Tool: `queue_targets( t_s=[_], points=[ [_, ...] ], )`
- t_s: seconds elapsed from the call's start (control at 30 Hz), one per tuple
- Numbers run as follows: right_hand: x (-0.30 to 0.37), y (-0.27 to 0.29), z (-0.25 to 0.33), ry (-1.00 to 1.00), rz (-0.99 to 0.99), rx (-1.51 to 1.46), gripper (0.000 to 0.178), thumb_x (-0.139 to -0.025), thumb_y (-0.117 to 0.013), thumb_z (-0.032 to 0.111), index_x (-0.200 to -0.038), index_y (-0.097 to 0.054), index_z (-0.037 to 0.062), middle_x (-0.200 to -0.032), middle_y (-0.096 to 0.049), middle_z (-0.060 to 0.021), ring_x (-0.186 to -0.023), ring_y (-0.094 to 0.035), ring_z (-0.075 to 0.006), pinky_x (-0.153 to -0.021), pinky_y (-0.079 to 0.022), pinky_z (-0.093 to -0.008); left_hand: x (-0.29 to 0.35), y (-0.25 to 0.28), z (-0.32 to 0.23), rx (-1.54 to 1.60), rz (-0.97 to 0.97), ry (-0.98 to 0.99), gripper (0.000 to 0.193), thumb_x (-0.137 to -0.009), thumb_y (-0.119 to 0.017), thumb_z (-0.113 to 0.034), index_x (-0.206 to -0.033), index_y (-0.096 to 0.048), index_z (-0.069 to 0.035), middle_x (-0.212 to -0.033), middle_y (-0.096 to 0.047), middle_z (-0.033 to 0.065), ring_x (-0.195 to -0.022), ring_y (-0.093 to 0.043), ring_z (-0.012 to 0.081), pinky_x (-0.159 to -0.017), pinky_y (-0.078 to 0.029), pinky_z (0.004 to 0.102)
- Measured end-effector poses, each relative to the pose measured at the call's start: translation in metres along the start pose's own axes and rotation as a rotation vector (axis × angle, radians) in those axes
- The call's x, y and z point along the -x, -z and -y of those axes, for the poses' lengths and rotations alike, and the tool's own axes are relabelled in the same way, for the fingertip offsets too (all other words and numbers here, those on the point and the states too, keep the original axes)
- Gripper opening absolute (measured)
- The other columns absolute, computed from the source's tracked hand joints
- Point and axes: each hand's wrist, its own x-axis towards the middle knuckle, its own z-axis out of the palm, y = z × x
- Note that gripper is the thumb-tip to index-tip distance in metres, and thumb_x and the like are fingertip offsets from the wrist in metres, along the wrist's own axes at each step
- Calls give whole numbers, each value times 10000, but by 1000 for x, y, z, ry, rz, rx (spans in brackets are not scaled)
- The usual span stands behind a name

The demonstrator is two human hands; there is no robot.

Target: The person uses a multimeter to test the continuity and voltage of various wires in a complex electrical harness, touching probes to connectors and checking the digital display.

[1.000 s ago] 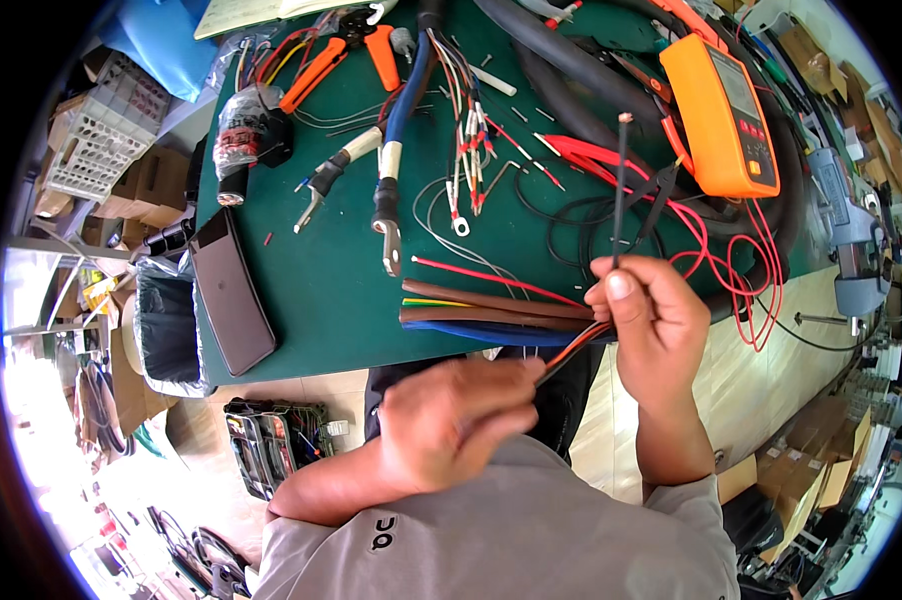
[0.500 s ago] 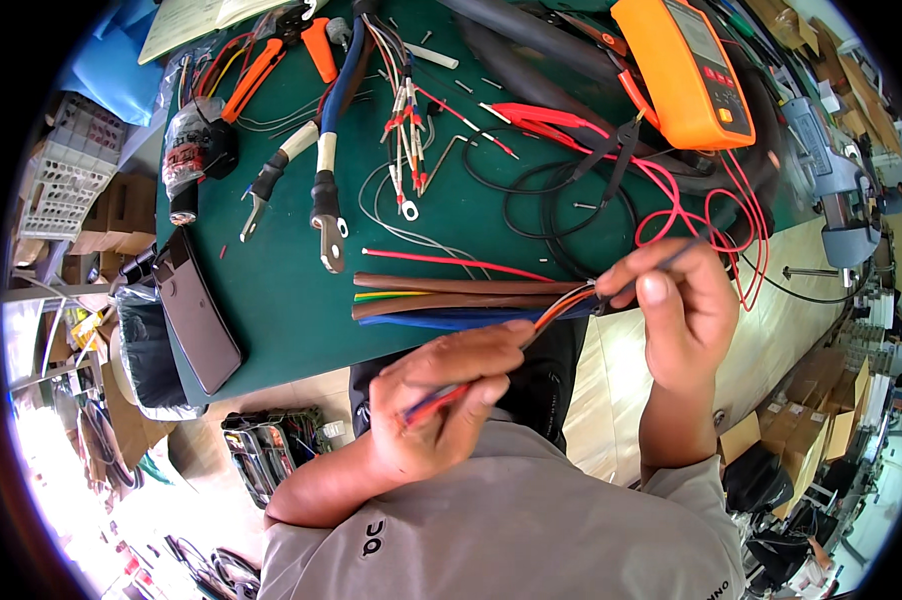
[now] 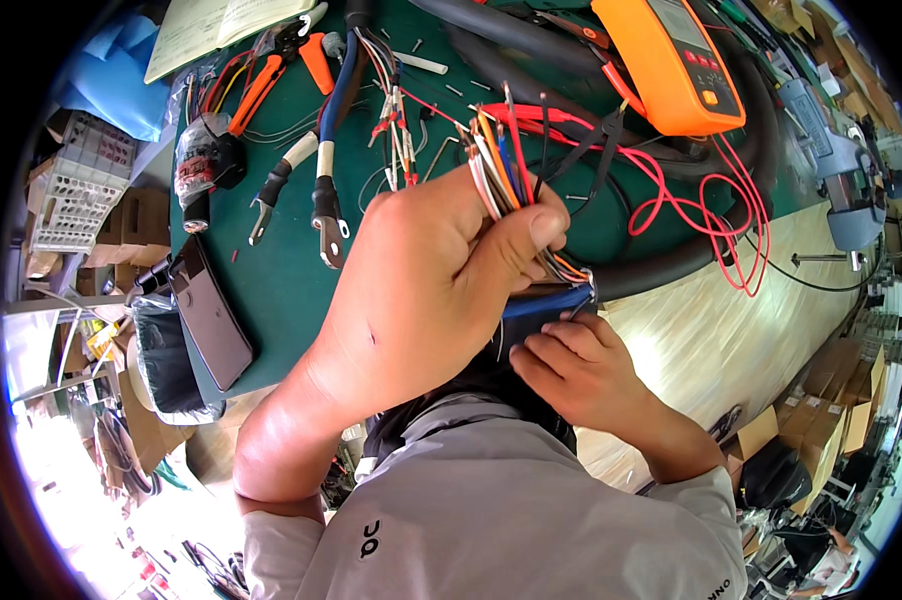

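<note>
My left hand [image 3: 441,260] is closed around a bundle of thin coloured wires [image 3: 496,175], whose tips fan upward above my thumb. The wires run down to the cut end of a thick black cable [image 3: 661,277] at the table's near edge. Thick blue wires [image 3: 551,303] also come out of that end. Just below it is my right hand [image 3: 591,370], its fingers curled close to the blue wires and a thin strand. What those fingers pinch is hidden. The brown wires are mostly covered by my left hand.
On the green table [image 3: 281,340] lie lugged cables [image 3: 326,215], an orange-handled tool [image 3: 261,95], a phone [image 3: 211,315] and an orange meter [image 3: 671,65]. Red test leads [image 3: 661,190] loop at the right. A grey vise [image 3: 821,150] stands at the far right edge.
My left hand has moved up and right and now grips the thin wires as an upright bundle. My right hand has dropped from the wires to below the cable end.
</note>
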Motion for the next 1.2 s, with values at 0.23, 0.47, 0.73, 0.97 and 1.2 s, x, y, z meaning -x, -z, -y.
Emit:
queue_targets(
  t_s=[0.23, 0.47, 0.73, 0.97, 1.2],
  points=[
    [32, -43, -26, 8, 119, 117, 178, -832, -573, 161, -974, -615, 63, -996, -598, -62, -1130, -510, -196, -826, -499, -342, 31, -36, 2, -440, -77, -413, 133, -840, -685, -116, -952, -692, -43, -791, -662, 75, -624, -629, 197, -565, -488, 247],
    [44, -34, 0, -248, -71, -648, 119, -887, -581, 123, -973, -595, 42, -946, -606, -73, -883, -613, -210, -770, -521, -326, 47, -56, 38, -746, -212, -954, 294, -668, -659, -21, -955, -624, 31, -914, -664, 166, -692, -648, 212, -550, -538, 270],
    [4, 26, 9, -338, -262, -95, 384, -869, -615, 207, -1168, -518, -15, -1254, -574, -198, -1095, -556, -337, -922, -451, -416, 58, -71, 41, -642, -272, -883, 282, -666, -662, -39, -945, -655, 3, -960, -594, 123, -730, -540, 174, -539, -467, 265],
    [-28, 4, -15, -245, -487, -503, 270, -986, -506, 213, -1005, -555, -51, -942, -678, -210, -903, -658, -345, -837, -535, -418, 52, -70, 44, -632, -200, -925, 415, -726, -702, -98, -1118, -621, 14, -914, -558, 100, -790, -549, 211, -631, -464, 285],
    [-31, -5, -18, -349, -776, -946, 369, -1051, -360, 263, -855, -487, -22, -794, -609, -184, -764, -645, -289, -748, -567, -433, 74, -44, 96, -891, -235, -648, 465, -683, -821, -188, -1099, -653, -65, -1021, -600, 70, -904, -549, 227, -745, -455, 334]
  ],
)
